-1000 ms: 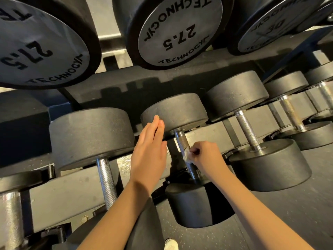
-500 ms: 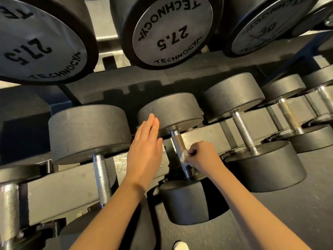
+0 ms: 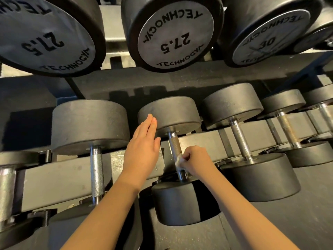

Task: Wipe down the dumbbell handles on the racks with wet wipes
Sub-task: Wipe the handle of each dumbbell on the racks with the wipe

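1. Looking down from the head view: right hand (image 3: pixel 195 160) curled tight on a wipe (image 3: pixel 178 160), pressing it against the lower part of a knurled handle (image 3: pixel 174 144) on the rack (image 3: pixel 54 175), lower row, middle dumbbell.
2. Left hand (image 3: pixel 142 152) flat, fingers straight and together, holding nothing, fingertips at that dumbbell's far head (image 3: pixel 173 112); contact uncertain.
3. Probably soft, damp and light, that wipe, prone to bunching; best wrapped round the bar and slid along. Heavy, stiff dumbbell, seated in its cradle; grippy knurling, likely to snag.
4. Hidden: most of the wipe inside the fist, the handle's underside. Cut off: upper dumbbells (image 3: pixel 173 33) at the top edge.
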A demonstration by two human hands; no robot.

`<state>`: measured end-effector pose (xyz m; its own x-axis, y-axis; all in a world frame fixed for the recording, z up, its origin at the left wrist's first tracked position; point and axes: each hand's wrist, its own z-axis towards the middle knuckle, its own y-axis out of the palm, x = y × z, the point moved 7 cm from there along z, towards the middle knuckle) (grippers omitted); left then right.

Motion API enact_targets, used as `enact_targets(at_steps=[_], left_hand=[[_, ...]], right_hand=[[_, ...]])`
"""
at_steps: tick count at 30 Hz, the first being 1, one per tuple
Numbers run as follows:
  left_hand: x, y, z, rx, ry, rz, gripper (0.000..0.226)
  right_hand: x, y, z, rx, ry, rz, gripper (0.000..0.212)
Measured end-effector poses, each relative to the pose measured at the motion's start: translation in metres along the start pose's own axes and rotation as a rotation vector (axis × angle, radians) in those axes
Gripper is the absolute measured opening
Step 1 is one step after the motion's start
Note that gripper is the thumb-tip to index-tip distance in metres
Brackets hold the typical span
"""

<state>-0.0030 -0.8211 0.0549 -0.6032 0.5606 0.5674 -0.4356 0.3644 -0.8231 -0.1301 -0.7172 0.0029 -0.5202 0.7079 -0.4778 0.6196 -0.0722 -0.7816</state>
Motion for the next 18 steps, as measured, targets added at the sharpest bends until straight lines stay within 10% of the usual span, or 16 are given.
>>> enact_targets(at_steps=[14,18], left_hand=[[0.0,0.001,0.0,0.027,0.011,0.028,0.058],[0.0,0.001,0.001,0.027,-0.001,0.03,0.059]], right_hand=[[-0.013,-0.011,0.008,0.091,0.075,0.18,0.006],[-0.006,-0.008,0.005,0.041,0.106,0.002,0.041]])
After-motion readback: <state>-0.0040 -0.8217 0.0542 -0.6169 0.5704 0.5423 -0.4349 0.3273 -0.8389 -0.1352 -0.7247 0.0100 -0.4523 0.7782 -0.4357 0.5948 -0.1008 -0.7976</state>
